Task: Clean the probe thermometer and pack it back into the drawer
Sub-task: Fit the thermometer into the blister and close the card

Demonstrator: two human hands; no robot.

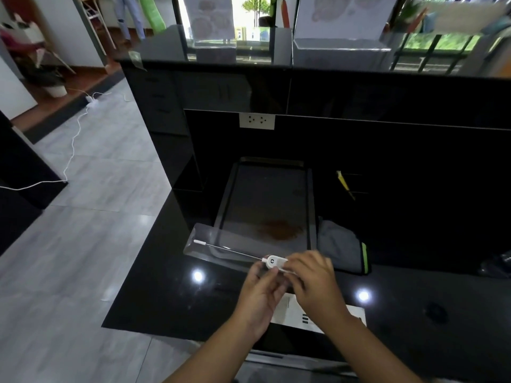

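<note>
The probe thermometer has a white head and a thin metal stem ending in a white cap at the left. Both hands hold its head above the black counter: my left hand pinches it from below, my right hand covers its right end. The stem points left over a clear plastic sleeve lying flat on the counter. Under my wrists a white printed paper lies at the counter's near edge. The top edge of a drawer shows below the counter.
A dark metal tray with a brown stain sits behind the sleeve. A grey cloth with a green edge lies right of it. A yellow-tipped tool lies further back. A wall socket is behind. Grey tiled floor lies left.
</note>
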